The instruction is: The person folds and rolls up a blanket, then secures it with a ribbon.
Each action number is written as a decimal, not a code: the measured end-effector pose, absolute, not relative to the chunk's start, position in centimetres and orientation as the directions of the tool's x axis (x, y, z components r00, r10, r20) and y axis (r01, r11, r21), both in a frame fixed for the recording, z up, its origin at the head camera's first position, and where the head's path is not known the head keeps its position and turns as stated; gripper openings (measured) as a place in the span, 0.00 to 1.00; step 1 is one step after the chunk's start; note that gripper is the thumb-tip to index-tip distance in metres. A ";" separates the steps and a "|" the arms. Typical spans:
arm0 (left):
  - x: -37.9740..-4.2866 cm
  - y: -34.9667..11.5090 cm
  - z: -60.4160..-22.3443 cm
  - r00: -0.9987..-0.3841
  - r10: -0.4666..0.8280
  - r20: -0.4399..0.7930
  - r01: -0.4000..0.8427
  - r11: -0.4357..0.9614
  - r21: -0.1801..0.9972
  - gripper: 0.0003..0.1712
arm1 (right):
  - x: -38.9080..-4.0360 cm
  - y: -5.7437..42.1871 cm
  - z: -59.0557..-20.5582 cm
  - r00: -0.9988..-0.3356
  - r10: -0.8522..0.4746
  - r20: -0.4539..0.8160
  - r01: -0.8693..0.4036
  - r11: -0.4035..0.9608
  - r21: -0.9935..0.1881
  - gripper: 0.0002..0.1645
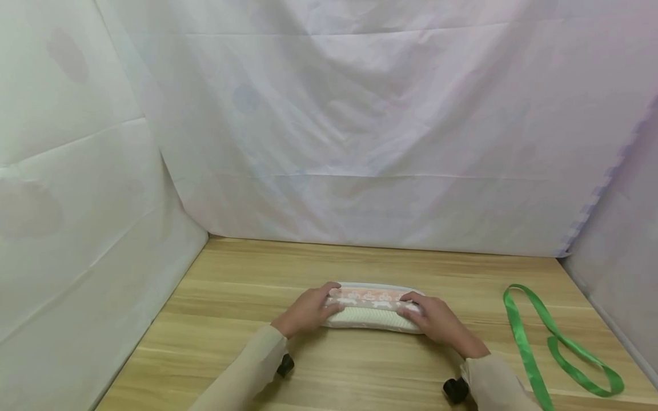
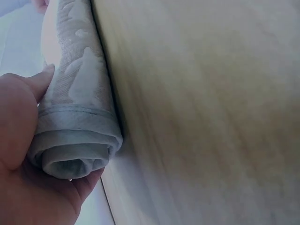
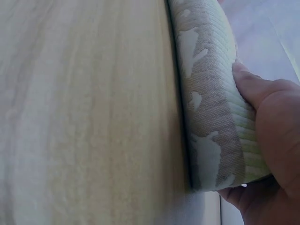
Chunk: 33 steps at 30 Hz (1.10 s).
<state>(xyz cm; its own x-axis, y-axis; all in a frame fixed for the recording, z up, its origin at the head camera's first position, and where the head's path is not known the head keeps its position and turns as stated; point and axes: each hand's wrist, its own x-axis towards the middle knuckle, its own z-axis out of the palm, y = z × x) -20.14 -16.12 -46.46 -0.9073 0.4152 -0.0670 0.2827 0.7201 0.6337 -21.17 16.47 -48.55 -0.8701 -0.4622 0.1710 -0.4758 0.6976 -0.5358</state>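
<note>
A rolled-up patterned cloth (image 1: 372,317) lies crosswise on the wooden table in the head view, with peach, beige and pale green bands and white figures. My left hand (image 1: 305,311) grips its left end, thumb on the near side. On the right end, my right hand (image 1: 439,321) holds it the same way. The left wrist view shows the spiral end of the cloth roll (image 2: 77,140) with the left hand (image 2: 40,197) curled round it. In the right wrist view, the right hand (image 3: 281,126) has its thumb on the ribbed green part of the roll (image 3: 211,103).
A long green ribbon (image 1: 521,337) lies in loops on the table (image 1: 247,274) to the right of the right hand. White sheets (image 1: 360,114) hang behind the table and along both sides.
</note>
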 end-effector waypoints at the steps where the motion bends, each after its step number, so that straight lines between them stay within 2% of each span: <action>1: -20.2 -16.1 -46.4 -0.911 0.406 -0.072 0.269 0.717 0.643 0.31 | -21.2 16.5 -48.5 -0.872 -0.462 0.164 -0.471 0.697 -0.540 0.18; 11: -20.5 -16.4 -46.7 -0.919 0.390 -0.062 0.261 0.717 0.647 0.31 | -21.3 16.5 -48.5 -0.874 -0.458 0.163 -0.464 0.685 -0.562 0.19; 15: -20.2 -16.1 -46.7 -0.913 0.405 0.046 0.361 0.752 0.551 0.28 | -21.1 16.3 -48.4 -0.872 -0.455 0.181 -0.472 0.687 -0.553 0.19; 17: -20.0 -15.8 -46.6 -0.900 0.415 0.134 0.427 0.774 0.467 0.26 | -20.9 16.1 -48.3 -0.855 -0.464 0.230 -0.513 0.700 -0.497 0.18; 20: -19.6 -15.3 -46.4 -0.857 0.436 0.274 0.510 0.793 0.333 0.23 | -20.7 15.7 -48.0 -0.779 -0.504 0.372 -0.619 0.714 -0.327 0.16; 22: -19.4 -15.0 -46.4 -0.823 0.453 0.342 0.547 0.793 0.269 0.21 | -20.5 15.3 -47.8 -0.691 -0.544 0.476 -0.682 0.710 -0.178 0.15; 25: -19.1 -14.5 -46.5 -0.766 0.490 0.416 0.599 0.779 0.185 0.17 | -20.0 14.7 -47.6 -0.567 -0.603 0.562 -0.731 0.683 -0.004 0.06; 26: -19.1 -14.4 -46.5 -0.750 0.501 0.432 0.610 0.776 0.159 0.16 | -19.8 14.6 -47.5 -0.537 -0.617 0.575 -0.741 0.671 0.028 0.09; 29: -18.9 -14.2 -46.5 -0.717 0.523 0.460 0.631 0.768 0.111 0.16 | -19.2 14.2 -47.5 -0.497 -0.638 0.588 -0.755 0.652 0.070 0.25; 30: -18.8 -14.2 -46.6 -0.712 0.529 0.462 0.632 0.769 0.094 0.16 | -19.0 14.1 -47.4 -0.496 -0.638 0.589 -0.754 0.653 0.073 0.27; 33: -18.5 -14.3 -46.6 -0.709 0.539 0.455 0.627 0.777 0.057 0.22 | -18.4 14.0 -47.5 -0.514 -0.632 0.579 -0.748 0.661 0.057 0.15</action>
<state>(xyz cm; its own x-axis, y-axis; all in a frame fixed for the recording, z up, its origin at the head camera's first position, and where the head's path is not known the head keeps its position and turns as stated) -18.52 -14.30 -46.61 -0.7089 0.5392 0.4547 0.6273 0.7767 0.0570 -18.43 14.02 -47.50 -0.5144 -0.6322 0.5794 -0.7483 0.6609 0.0567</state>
